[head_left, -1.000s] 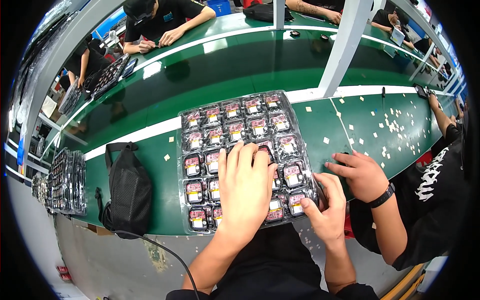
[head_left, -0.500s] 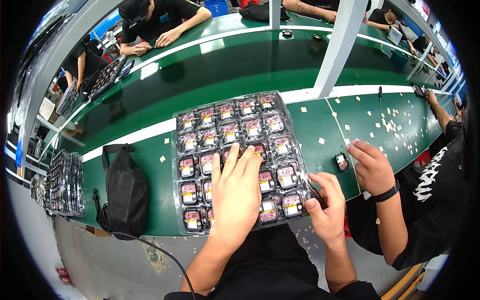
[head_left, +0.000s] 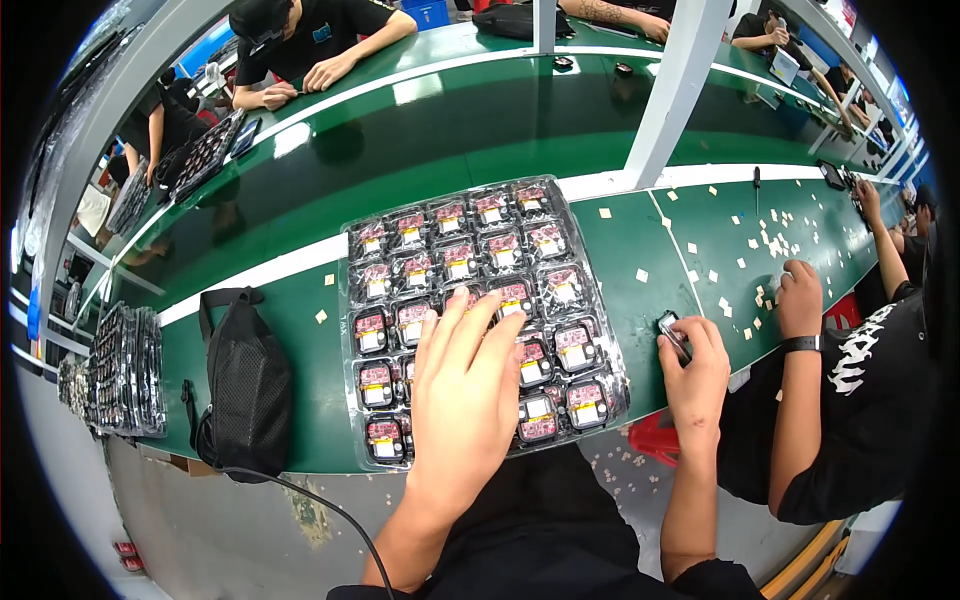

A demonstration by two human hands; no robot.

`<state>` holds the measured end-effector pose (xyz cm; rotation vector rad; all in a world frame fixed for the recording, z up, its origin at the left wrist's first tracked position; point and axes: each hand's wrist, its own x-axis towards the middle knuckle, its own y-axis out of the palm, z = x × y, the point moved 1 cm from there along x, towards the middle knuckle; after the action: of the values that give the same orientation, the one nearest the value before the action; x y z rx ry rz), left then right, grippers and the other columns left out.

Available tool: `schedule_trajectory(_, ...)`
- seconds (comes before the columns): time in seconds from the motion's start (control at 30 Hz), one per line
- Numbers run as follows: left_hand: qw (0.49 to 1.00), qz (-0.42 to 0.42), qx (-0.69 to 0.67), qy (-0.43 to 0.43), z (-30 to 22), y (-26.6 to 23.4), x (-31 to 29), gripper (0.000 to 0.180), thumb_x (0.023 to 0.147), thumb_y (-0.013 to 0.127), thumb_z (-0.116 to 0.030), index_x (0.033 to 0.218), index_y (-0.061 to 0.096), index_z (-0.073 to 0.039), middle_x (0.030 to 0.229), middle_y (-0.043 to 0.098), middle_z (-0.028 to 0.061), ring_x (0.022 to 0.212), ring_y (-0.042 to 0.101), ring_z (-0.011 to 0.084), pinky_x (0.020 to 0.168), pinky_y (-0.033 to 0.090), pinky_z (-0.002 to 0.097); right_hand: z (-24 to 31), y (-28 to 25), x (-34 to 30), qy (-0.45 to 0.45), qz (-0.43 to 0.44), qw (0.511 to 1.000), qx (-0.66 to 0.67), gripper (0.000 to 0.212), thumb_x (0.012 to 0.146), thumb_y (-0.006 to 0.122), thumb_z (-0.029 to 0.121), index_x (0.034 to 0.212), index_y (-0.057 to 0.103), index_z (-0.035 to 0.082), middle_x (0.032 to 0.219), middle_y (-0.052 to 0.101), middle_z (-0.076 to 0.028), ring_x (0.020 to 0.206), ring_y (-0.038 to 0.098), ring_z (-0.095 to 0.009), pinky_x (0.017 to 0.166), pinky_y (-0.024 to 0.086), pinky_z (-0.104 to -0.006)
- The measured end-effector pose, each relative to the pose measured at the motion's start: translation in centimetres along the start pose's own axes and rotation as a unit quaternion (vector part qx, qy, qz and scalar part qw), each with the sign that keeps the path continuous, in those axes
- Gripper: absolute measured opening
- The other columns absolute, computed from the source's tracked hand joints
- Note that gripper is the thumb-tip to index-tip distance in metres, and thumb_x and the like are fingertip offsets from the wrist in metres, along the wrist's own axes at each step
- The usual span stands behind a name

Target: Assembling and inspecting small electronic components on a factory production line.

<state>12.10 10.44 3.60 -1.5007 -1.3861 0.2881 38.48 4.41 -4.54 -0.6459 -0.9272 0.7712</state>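
Observation:
A clear plastic tray (head_left: 357,400) holds rows of small, rounded-square black device housings with red circuit boards and white-and-yellow parts inside. My left hand (head_left: 468,385) lies over the tray's middle with its fingers spread, hiding some of the housings. To the right of the tray, my right hand (head_left: 697,370) grips one loose black device housing (head_left: 671,328) between thumb and fingers. That housing is tilted on edge just over the green table, and its inner side is mostly hidden.
A black bag (head_left: 250,385) with a cable and stacked trays (head_left: 128,370) are at left. Small pale squares (head_left: 775,245) litter the table at right, near a screwdriver (head_left: 757,185). A co-worker's hand (head_left: 800,300) is close on my right. A grey post (head_left: 680,90) rises beyond the tray.
My right hand has moved from the tray's right edge to the loose housing, gripped it and tipped it up. The co-worker's hand has drawn away to the right. My left hand stays over the tray.

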Motion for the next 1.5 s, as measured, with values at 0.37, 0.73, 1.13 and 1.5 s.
schedule_trajectory(0.37, 0.696, 0.082, -0.708, -0.084, -1.7, -0.2, -6.2, 0.068, 0.092, 0.078, -0.014, 0.145, 0.046, 0.012, 0.153, 0.041, 0.0251, 0.136, 0.053, 0.0331, 0.116, 0.043, 0.0424, 10.6, -4.6, -3.5, -0.173, 0.096, 0.864, 0.463, 0.056, 0.072, 0.095, 0.025, 0.102, 0.052, 0.004, 0.113, 0.072, -0.025, 0.058, 0.062, -0.011, 0.047, 0.047, -0.0233)
schedule_trajectory(0.73, 0.624, -0.002, -0.772, -0.122, -0.5, -0.2, -8.4, 0.061, 0.09, 0.08, -0.011, 0.137, 0.049, 0.011, 0.138, 0.052, 0.0218, 0.129, 0.059, 0.0375, 0.109, 0.049, 0.0465, 11.1, -4.5, -4.0, -0.144, 0.177, 0.906, 0.356, 0.059, 0.083, 0.087, 0.037, 0.118, 0.055, 0.002, 0.111, 0.052, -0.014, 0.062, 0.047, -0.01, 0.052, 0.043, -0.0237)
schedule_trajectory(1.13, 0.68, -0.007, -0.723, -0.122, 0.6, -0.5, -8.8, 0.059, 0.086, 0.081, -0.001, 0.137, 0.053, 0.01, 0.136, 0.053, 0.019, 0.131, 0.056, 0.0325, 0.11, 0.048, 0.0427, 12.3, -3.7, -3.5, -0.36, -0.031, 0.92, 0.151, 0.032, 0.069, 0.08, 0.005, 0.101, 0.077, 0.006, 0.089, 0.065, -0.005, 0.061, 0.058, -0.015, 0.05, 0.041, -0.026)
schedule_trajectory(1.5, 0.846, 0.015, -0.53, -0.057, 1.3, -1.5, -8.8, 0.058, 0.08, 0.086, -0.003, 0.131, 0.059, 0.008, 0.133, 0.056, 0.0204, 0.125, 0.06, 0.0342, 0.107, 0.05, 0.0455, 13.3, -3.9, -3.4, -0.356, -0.006, 0.924, 0.137, 0.023, 0.075, 0.085, 0.005, 0.095, 0.074, 0.002, 0.088, 0.067, -0.005, 0.058, 0.058, -0.015, 0.049, 0.04, -0.0267)
